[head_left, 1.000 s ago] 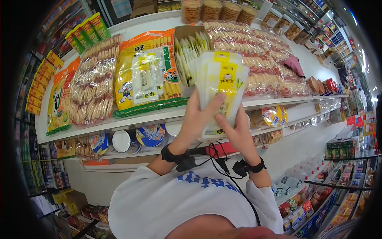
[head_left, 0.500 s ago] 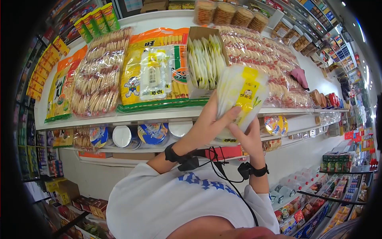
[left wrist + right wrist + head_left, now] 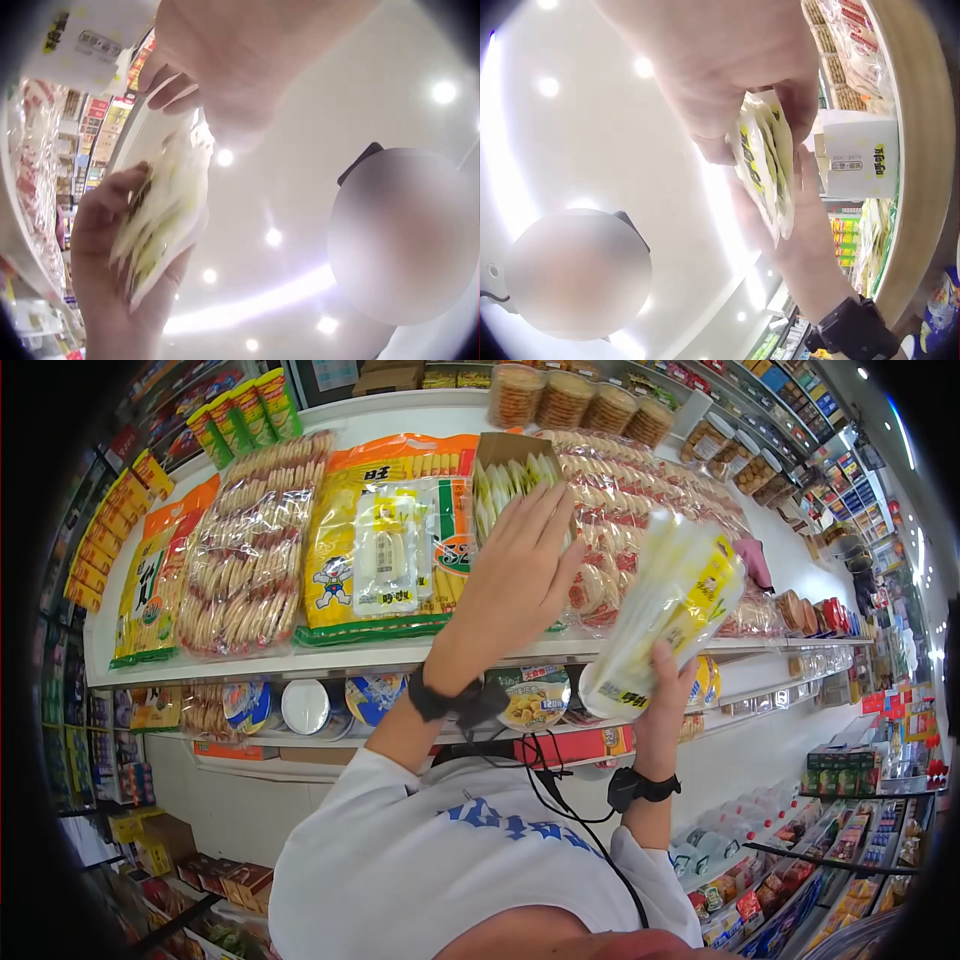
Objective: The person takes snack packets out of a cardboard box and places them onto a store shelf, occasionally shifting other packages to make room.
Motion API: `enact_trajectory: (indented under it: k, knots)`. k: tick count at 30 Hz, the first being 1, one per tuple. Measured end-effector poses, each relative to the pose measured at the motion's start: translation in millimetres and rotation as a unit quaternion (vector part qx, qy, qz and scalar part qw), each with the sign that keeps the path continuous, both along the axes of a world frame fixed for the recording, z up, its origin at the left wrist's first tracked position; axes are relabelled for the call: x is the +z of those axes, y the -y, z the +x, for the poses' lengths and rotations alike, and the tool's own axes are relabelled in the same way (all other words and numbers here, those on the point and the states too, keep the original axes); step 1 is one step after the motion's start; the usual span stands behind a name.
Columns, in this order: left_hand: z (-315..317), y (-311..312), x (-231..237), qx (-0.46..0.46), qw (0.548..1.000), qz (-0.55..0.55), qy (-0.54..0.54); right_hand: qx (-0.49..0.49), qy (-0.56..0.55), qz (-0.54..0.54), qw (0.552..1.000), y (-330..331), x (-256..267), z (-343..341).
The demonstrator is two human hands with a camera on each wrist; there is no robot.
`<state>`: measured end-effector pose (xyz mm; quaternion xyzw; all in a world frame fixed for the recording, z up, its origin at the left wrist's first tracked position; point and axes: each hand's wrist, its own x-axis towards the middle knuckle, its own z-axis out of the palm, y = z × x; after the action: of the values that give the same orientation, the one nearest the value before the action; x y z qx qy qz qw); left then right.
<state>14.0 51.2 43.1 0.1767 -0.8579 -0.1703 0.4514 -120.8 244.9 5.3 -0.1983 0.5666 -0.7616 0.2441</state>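
Note:
In the head view, my left hand [image 3: 515, 575] is spread with fairly straight fingers in front of an open box [image 3: 490, 452] of slim packets [image 3: 520, 472]; whether it touches the box is unclear. My right hand [image 3: 665, 695] grips a fanned stack of white and yellow packets [image 3: 690, 605], tilted to the right above the shelf edge. The left wrist view has the right hand [image 3: 112, 262] around the stack [image 3: 161, 217], below the left hand [image 3: 225, 67]. From the right wrist, the stack [image 3: 765, 161] lies between thumb and fingers, and the box [image 3: 855, 157] stands on the shelf.
Bagged round crackers [image 3: 255, 550] and a large yellow-orange bag [image 3: 330, 545] lie left of the box; more crackers [image 3: 640, 490] lie right. Jars [image 3: 565, 398] and green tubes [image 3: 240, 420] stand behind. Tubs [image 3: 305, 705] fill the lower shelf, below the shelf edge [image 3: 400, 652].
My left hand has let go of the stack and moved left and up to the front of the box. The right hand holds the stack alone, shifted right and tilted.

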Motion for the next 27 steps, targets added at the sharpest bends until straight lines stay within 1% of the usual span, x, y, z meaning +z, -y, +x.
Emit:
enact_trajectory:
  k: [1,3,6,10,12,13,15,17,19,22,25,27]
  knots:
    - [-7,6,-5,0.022,0.998,-0.022,0.048,-0.010,0.028,-0.012,0.999,0,1,-2]
    - [-19,13,-19,0.068,0.986,-0.066,0.138,0.003,0.027,-0.043,0.999,-2,3,-5]
    - [-24,18,-30,0.037,0.988,-0.086,0.121,0.003,0.020,-0.058,0.998,-3,3,-6]
    - [-21,17,-34,0.040,0.986,-0.070,0.147,0.001,0.023,-0.034,0.999,-11,-11,-11]
    - [-22,15,-33,0.050,0.980,-0.079,0.176,-0.041,0.017,-0.008,0.999,-5,-6,-2]
    - [-21,15,-34,0.046,0.977,-0.088,0.187,-0.026,0.022,0.010,0.999,-5,-4,0]
    - [-21,15,-32,0.041,0.971,-0.102,0.214,0.000,-0.009,0.004,1.000,-4,-5,-1]
    - [-24,14,-27,0.035,0.963,-0.110,0.242,0.083,-0.022,-0.037,0.996,-3,0,-7]
    - [-22,15,-26,0.038,0.955,-0.116,0.271,0.094,-0.010,-0.028,0.995,-4,5,-9]
    - [-22,12,-21,0.027,0.960,-0.097,0.262,0.109,-0.003,-0.031,0.994,-3,3,-9]
    - [-22,6,-15,0.067,0.961,-0.128,0.236,0.114,-0.003,-0.040,0.993,-1,2,-7]
    - [-22,7,-17,0.063,0.956,-0.131,0.254,0.116,-0.005,-0.042,0.992,-1,3,-5]
